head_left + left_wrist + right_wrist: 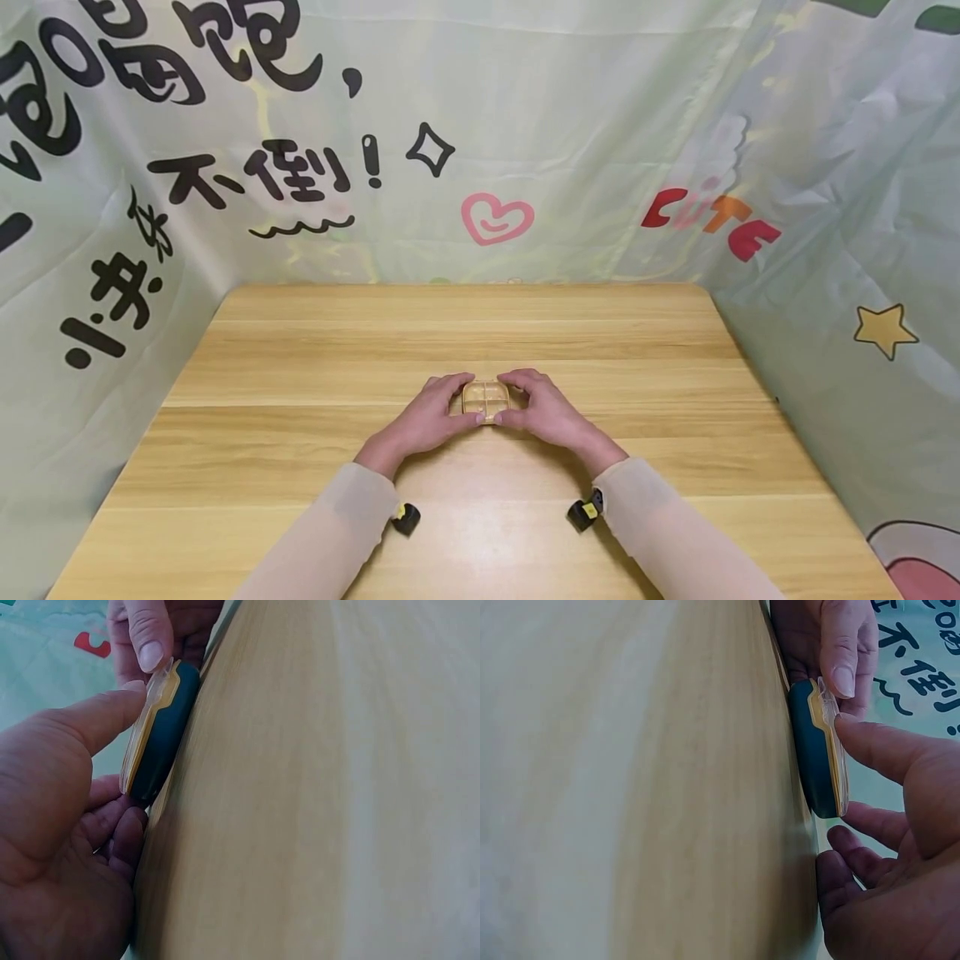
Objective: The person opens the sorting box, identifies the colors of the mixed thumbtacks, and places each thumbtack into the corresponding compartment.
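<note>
A small pill box (486, 402) lies flat on the wooden table, divided inside into several compartments. Its dark green base (165, 742), yellow-orange inner rim and clear lid (838, 769) show from the side in the wrist views. The lid lies down over the box. My left hand (431, 416) holds the box's left side, thumb at the near edge and fingers toward the far edge. Mirroring it, my right hand (549, 412) holds the right side. Both thumbs touch the near edge of the lid, close together. The compartments look to have nothing in them, though the view is small.
The wood-grain table (480, 333) stretches out around both hands. Printed cloth (585, 125) hangs along its back and both sides. A dark wrist camera (406, 518) sits at the left cuff, another wrist camera (583, 514) at the right.
</note>
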A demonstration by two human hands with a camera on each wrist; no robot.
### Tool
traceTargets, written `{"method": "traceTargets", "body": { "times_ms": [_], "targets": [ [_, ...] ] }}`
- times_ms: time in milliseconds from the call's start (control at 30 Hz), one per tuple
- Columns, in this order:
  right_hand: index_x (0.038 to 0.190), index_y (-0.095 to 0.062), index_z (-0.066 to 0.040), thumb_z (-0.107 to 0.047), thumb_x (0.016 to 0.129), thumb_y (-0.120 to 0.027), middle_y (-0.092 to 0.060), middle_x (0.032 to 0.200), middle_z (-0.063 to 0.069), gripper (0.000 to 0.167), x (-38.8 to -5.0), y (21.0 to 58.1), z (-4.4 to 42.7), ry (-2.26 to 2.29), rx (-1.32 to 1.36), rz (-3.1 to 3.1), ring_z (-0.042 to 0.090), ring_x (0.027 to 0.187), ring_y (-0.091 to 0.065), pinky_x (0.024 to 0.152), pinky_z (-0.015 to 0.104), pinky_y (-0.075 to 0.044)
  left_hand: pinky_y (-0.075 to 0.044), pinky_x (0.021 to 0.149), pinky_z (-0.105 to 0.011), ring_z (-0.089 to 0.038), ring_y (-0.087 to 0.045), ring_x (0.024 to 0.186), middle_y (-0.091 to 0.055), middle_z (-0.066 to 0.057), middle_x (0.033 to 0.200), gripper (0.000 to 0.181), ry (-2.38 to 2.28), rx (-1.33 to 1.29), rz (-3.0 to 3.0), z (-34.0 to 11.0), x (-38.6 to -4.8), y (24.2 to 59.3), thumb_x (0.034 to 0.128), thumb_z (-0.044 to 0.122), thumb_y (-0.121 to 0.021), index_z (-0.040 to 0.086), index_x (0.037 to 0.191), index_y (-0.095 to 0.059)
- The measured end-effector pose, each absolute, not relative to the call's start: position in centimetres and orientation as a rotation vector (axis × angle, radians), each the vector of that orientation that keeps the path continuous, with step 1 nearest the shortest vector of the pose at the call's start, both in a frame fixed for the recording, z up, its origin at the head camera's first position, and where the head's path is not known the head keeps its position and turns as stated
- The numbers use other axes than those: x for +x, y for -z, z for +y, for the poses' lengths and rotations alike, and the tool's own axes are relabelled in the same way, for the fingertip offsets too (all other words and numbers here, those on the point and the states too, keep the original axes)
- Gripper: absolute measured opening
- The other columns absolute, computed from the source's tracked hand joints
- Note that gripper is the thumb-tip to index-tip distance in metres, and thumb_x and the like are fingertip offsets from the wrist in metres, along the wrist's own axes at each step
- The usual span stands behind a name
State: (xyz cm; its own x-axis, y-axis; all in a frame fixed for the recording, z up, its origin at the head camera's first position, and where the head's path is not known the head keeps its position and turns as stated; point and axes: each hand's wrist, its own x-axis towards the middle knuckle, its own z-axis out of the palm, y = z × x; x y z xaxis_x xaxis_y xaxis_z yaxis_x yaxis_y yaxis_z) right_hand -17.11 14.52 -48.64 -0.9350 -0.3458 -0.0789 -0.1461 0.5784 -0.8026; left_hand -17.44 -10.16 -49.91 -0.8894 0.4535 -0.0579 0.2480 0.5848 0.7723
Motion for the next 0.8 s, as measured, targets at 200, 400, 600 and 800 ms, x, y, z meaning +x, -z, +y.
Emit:
{"method": "traceTargets", "body": {
  "times_ms": [200,400,600,800],
  "targets": [
    [0.147,-0.06,-0.007,-0.026,0.086,-0.088,-0.055,0.15,0.013,0.07,-17.12,48.74,14.54,1.274,-0.419,2.596,0.034,0.138,-0.051,0.118,0.056,-0.041,-0.033,0.125,-0.051,-0.029,-0.04,0.149,-0.049,-0.008,0.161,0.08,-1.173,0.588,2.583,-10.11,-17.56,50.05,0.0947,0.045,-0.078,0.012,0.16,-0.044],
    [0.147,-0.06,-0.008,-0.027,0.086,-0.088,-0.055,0.15,0.012,0.07,-17.14,48.71,14.56,1.266,-0.412,2.592,0.034,0.139,-0.05,0.118,0.056,-0.041,-0.033,0.125,-0.051,-0.029,-0.04,0.149,-0.049,-0.008,0.161,0.079,-1.172,0.587,2.584,-10.05,-17.57,49.92,0.0947,0.043,-0.078,0.011,0.159,-0.045],
    [0.148,-0.059,-0.009,-0.028,0.086,-0.088,-0.055,0.151,0.012,0.07,-17.12,48.62,14.52,1.257,-0.403,2.6,0.035,0.14,-0.049,0.119,0.058,-0.039,-0.031,0.126,-0.051,-0.029,-0.038,0.151,-0.047,-0.009,0.162,0.078,-1.165,0.584,2.579,-9.99,-17.55,49.71,0.0952,0.043,-0.078,0.011,0.158,-0.046],
    [0.147,-0.059,-0.009,-0.025,0.087,-0.088,-0.055,0.151,0.012,0.069,-17.1,48.69,14.35,1.236,-0.4,2.613,0.036,0.143,-0.048,0.121,0.058,-0.037,-0.034,0.124,-0.052,-0.03,-0.04,0.147,-0.049,-0.01,0.16,0.075,-1.157,0.6,2.575,-9.91,-17.55,49.66,0.0957,0.041,-0.078,0.01,0.156,-0.047]
  ]
}}
